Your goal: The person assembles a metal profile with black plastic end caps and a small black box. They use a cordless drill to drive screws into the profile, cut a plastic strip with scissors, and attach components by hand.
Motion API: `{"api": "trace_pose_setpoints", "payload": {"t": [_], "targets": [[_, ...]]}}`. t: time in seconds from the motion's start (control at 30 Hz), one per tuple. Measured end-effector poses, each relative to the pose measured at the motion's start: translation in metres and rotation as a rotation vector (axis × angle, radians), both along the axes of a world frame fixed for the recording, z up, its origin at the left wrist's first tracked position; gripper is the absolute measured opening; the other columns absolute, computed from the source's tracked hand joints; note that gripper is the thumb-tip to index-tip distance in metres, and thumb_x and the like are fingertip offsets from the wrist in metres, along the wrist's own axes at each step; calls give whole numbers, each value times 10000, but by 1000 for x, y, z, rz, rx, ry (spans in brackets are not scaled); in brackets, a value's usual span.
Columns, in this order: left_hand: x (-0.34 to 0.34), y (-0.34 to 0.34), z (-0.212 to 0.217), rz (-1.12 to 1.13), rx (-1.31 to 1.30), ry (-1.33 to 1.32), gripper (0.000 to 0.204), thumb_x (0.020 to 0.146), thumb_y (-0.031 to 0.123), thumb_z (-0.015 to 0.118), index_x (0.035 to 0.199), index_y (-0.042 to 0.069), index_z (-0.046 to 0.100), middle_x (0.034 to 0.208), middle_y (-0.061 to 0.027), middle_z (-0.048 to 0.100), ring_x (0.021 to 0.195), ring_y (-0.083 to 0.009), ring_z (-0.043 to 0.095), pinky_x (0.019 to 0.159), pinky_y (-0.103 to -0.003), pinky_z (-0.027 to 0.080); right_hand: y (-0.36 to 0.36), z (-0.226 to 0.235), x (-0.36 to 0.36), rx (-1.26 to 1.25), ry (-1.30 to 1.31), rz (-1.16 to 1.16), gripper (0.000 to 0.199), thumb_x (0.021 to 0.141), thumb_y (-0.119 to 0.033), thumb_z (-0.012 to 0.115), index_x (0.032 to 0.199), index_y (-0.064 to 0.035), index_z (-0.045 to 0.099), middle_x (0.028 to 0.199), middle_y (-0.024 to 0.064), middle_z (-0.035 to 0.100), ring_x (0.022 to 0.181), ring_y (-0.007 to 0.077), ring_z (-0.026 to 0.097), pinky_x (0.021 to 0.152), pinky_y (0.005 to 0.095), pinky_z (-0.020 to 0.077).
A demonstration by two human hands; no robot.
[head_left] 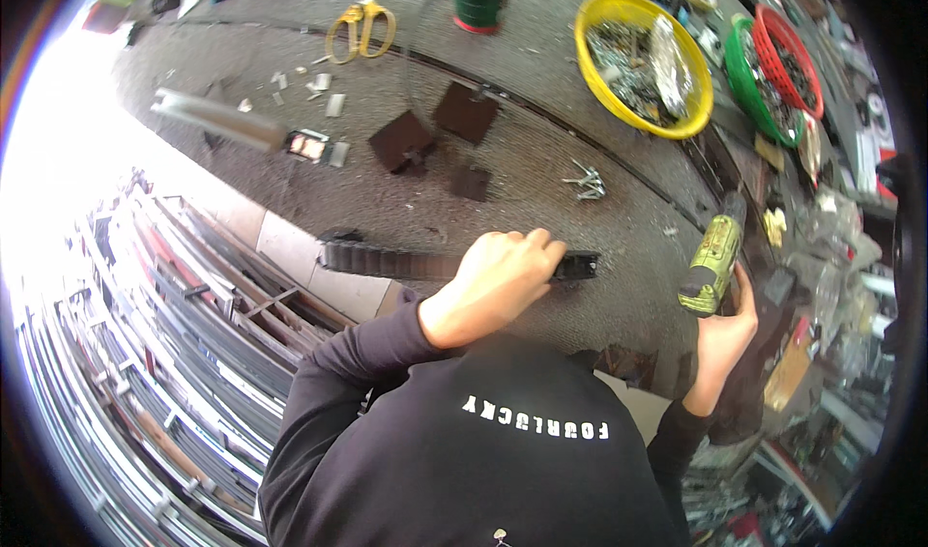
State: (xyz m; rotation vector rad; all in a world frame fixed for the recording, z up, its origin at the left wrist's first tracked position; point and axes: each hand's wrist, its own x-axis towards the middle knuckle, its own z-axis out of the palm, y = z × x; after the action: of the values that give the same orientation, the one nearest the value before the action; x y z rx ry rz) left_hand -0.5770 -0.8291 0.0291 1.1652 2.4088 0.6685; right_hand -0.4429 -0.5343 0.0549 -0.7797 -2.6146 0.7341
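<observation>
My left hand [498, 281] is closed around a dark, ribbed, bar-like piece [387, 260] that lies across the near side of the worktable. Its black end [580, 266] sticks out to the right of my fingers. Off to the right, my right hand [727, 332] grips a lime-green and black cordless drill [713, 265], its nose pointing away from me. The drill's handle is mostly hidden by the hand. Beyond the bar lie a small bunch of screws [587, 181] and dark brown square plates [402, 142].
Yellow-handled scissors [363, 33] and a dark green cylinder [478, 1] are at the back. A yellow basket [585, 40] of small metal parts stands back right, near green [741, 73] and red [762, 25] baskets. A pale bar [217, 120] lies left. Long metal profiles [145, 392] are stacked lower left.
</observation>
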Motion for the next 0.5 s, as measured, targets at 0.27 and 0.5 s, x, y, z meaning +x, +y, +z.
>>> {"api": "trace_pose_setpoints", "payload": {"t": [0.27,0.5], "targets": [[5,-91,117,483,586,446,522,811,226,783,1251,20,594,1051,-123,697,685,-184,641,624,-357,543,5,-18,7,-43,-209,13,624,711,-17,795,1306,-19,608,1213,215,687,1149,364,658,980,420,491],[37,-151,145,904,1604,9,502,1014,304,605,1361,-27,455,1042,-52,545,509,-38,457,413,-188,380,-8,19,-1,-480,304,51,185,1043,-168,530,1004,-9,616,740,72,609,561,142,541,571,253,428]]}}
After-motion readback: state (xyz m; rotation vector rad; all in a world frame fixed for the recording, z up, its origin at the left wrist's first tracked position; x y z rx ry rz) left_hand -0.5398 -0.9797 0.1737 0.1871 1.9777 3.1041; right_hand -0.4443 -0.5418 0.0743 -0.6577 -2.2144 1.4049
